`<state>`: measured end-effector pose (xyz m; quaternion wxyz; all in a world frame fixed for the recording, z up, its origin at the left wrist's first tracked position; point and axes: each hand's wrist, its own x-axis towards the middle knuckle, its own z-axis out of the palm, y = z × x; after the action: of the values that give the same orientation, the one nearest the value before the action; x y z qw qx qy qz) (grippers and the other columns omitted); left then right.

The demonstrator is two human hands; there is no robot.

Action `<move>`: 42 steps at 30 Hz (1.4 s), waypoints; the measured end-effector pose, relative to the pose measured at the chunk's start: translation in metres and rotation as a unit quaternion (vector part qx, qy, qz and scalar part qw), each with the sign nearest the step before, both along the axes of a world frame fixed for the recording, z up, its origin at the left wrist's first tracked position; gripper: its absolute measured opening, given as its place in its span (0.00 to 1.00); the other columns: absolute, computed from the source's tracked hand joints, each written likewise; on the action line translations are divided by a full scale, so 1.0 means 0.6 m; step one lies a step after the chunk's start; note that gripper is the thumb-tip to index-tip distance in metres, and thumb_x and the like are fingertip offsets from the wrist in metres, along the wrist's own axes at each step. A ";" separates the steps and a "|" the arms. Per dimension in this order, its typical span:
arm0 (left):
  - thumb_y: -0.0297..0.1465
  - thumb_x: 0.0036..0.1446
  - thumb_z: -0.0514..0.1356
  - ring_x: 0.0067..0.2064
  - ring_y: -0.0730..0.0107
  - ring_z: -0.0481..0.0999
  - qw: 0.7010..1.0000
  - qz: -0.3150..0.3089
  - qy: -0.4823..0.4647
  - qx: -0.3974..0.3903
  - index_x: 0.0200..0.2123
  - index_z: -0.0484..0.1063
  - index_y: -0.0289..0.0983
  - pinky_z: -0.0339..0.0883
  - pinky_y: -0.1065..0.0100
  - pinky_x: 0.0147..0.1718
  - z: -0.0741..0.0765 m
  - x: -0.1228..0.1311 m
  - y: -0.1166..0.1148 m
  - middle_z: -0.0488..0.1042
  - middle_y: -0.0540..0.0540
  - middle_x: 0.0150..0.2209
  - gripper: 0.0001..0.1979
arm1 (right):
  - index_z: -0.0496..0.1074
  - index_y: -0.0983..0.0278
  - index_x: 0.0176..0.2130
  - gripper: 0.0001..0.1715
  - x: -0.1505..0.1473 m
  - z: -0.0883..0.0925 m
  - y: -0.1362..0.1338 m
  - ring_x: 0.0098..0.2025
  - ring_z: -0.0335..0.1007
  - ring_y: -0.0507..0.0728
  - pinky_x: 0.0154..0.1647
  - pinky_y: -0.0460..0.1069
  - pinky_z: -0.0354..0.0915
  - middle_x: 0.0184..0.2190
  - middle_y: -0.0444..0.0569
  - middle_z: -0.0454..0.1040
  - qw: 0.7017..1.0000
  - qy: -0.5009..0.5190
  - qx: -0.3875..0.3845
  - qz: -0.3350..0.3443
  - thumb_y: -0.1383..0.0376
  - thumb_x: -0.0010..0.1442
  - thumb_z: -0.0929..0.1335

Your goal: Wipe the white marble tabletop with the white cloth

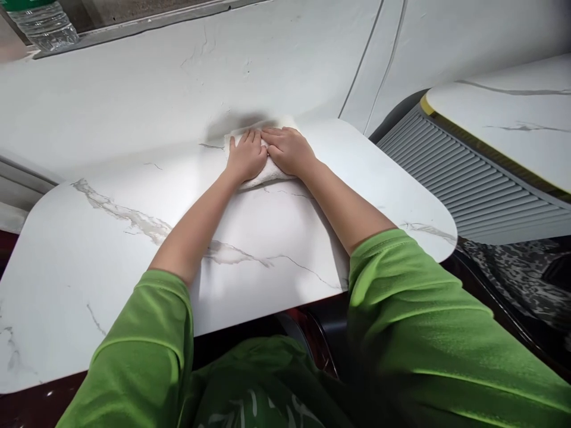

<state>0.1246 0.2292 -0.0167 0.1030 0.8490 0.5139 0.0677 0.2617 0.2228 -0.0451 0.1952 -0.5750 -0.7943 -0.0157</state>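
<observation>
A folded white cloth [270, 173] lies on the marble-patterned white table [134, 249], close to the wall. My left hand [247, 156] rests flat on the left part of the cloth, its fingers stretched toward the wall. Beside it, my right hand [289, 150] presses on the cloth's right part with fingers extended and pointing left. The two hands touch near the thumbs. Part of the cloth shows beyond the fingertips and below the palms; the rest is hidden under my hands.
A white wall [267, 65] runs along the table's far edge. On the ledge at upper left stands a clear plastic bottle [42, 27]. To the right is another white table [526, 119] beside a grey ribbed panel [473, 178]. Dark seats show below the near edge.
</observation>
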 end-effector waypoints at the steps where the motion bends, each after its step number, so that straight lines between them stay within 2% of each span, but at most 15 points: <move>1: 0.29 0.71 0.41 0.76 0.59 0.46 1.000 0.001 0.001 0.000 0.73 0.51 0.33 0.35 0.49 0.73 0.001 -0.003 -0.010 0.50 0.41 0.75 0.29 | 0.67 0.65 0.65 0.33 -0.004 0.000 -0.009 0.68 0.61 0.62 0.67 0.60 0.56 0.67 0.52 0.66 1.000 -0.001 -0.003 -0.004 0.68 0.67 0.52; 6: 0.29 0.71 0.40 0.76 0.59 0.44 1.000 0.001 0.020 -0.003 0.73 0.49 0.29 0.34 0.48 0.73 0.005 -0.027 -0.072 0.47 0.38 0.75 0.30 | 0.65 0.67 0.67 0.34 -0.027 0.001 -0.071 0.71 0.57 0.62 0.70 0.63 0.53 0.68 0.52 0.63 1.000 0.006 -0.023 -0.006 0.67 0.67 0.54; 15: 0.30 0.71 0.40 0.76 0.59 0.41 0.999 -0.034 0.032 -0.026 0.73 0.46 0.24 0.33 0.48 0.73 0.015 -0.092 -0.205 0.45 0.35 0.75 0.31 | 0.61 0.71 0.69 0.35 -0.089 0.017 -0.226 0.73 0.53 0.62 0.73 0.63 0.49 0.70 0.54 0.61 0.998 -0.013 -0.055 -0.013 0.65 0.68 0.53; 21: 0.30 0.72 0.40 0.76 0.59 0.40 0.997 -0.056 0.046 -0.037 0.73 0.45 0.23 0.32 0.48 0.73 0.021 -0.127 -0.275 0.43 0.35 0.75 0.30 | 0.60 0.76 0.69 0.36 -0.127 0.018 -0.308 0.73 0.53 0.63 0.74 0.63 0.48 0.70 0.59 0.59 0.998 -0.005 -0.057 -0.024 0.65 0.67 0.53; 26: 0.30 0.71 0.41 0.76 0.57 0.42 0.997 -0.056 0.042 -0.012 0.72 0.48 0.23 0.34 0.46 0.73 0.013 -0.151 -0.324 0.46 0.33 0.74 0.30 | 0.62 0.75 0.68 0.36 -0.148 0.017 -0.359 0.73 0.54 0.61 0.75 0.62 0.47 0.69 0.58 0.61 0.999 0.009 -0.041 -0.011 0.65 0.66 0.53; 30: 0.30 0.70 0.41 0.76 0.56 0.45 0.998 -0.053 0.031 0.004 0.71 0.51 0.24 0.37 0.44 0.73 0.007 -0.159 -0.341 0.48 0.32 0.74 0.30 | 0.64 0.77 0.67 0.37 -0.156 0.019 -0.376 0.72 0.55 0.61 0.74 0.63 0.49 0.68 0.60 0.62 0.999 0.015 -0.035 0.002 0.66 0.65 0.53; 35: 0.30 0.69 0.41 0.76 0.57 0.46 0.998 -0.050 0.022 0.003 0.71 0.53 0.25 0.37 0.45 0.73 0.006 -0.161 -0.342 0.49 0.33 0.73 0.30 | 0.65 0.72 0.67 0.36 -0.153 0.019 -0.374 0.71 0.57 0.62 0.73 0.64 0.52 0.68 0.58 0.63 0.999 0.017 -0.026 0.010 0.65 0.65 0.54; 38: 0.31 0.69 0.42 0.75 0.58 0.47 0.999 -0.052 0.012 0.007 0.72 0.54 0.29 0.38 0.45 0.73 0.005 -0.162 -0.335 0.50 0.35 0.73 0.30 | 0.65 0.69 0.67 0.36 -0.150 0.018 -0.365 0.71 0.58 0.62 0.73 0.64 0.54 0.67 0.56 0.64 0.999 0.017 -0.026 0.020 0.65 0.64 0.55; 42: 0.30 0.70 0.42 0.76 0.57 0.45 0.999 -0.031 0.031 -0.009 0.72 0.52 0.25 0.36 0.47 0.74 0.010 -0.160 -0.309 0.49 0.34 0.74 0.30 | 0.65 0.72 0.67 0.36 -0.149 0.017 -0.329 0.71 0.58 0.63 0.73 0.64 0.53 0.67 0.57 0.64 0.999 0.014 -0.030 0.023 0.66 0.65 0.54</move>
<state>0.0288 0.0440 -0.0107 0.0966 0.8653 0.4908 0.0337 0.1723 0.0251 -0.0350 0.1894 -0.5626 -0.8045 0.0206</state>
